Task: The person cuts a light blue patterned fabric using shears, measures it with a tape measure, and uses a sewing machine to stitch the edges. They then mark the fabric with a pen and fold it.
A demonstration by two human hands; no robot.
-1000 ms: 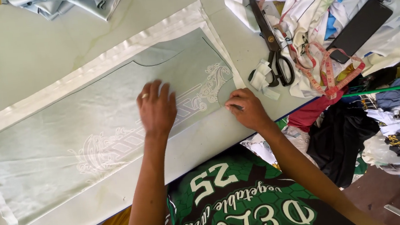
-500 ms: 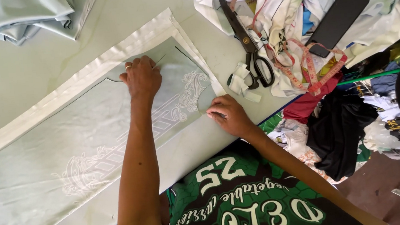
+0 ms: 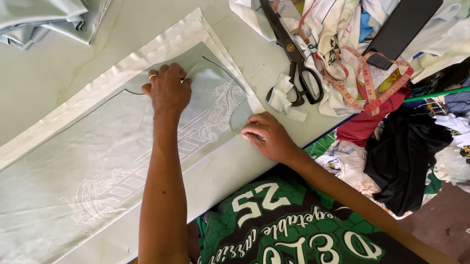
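Fabric panel (image 3: 79, 181) under left hand (image 3: 168, 89); right hand (image 3: 267, 137) at its near edge.

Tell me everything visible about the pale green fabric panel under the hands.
The pale green fabric panel lies flat and stretched diagonally across the table, on a wider whitish strip that borders its upper edge. It looks thin and smooth, with a white ornamental print running along its length and a thin dark curved line near its upper right end. The left hand presses on that end; the right hand rests at its lower right corner.
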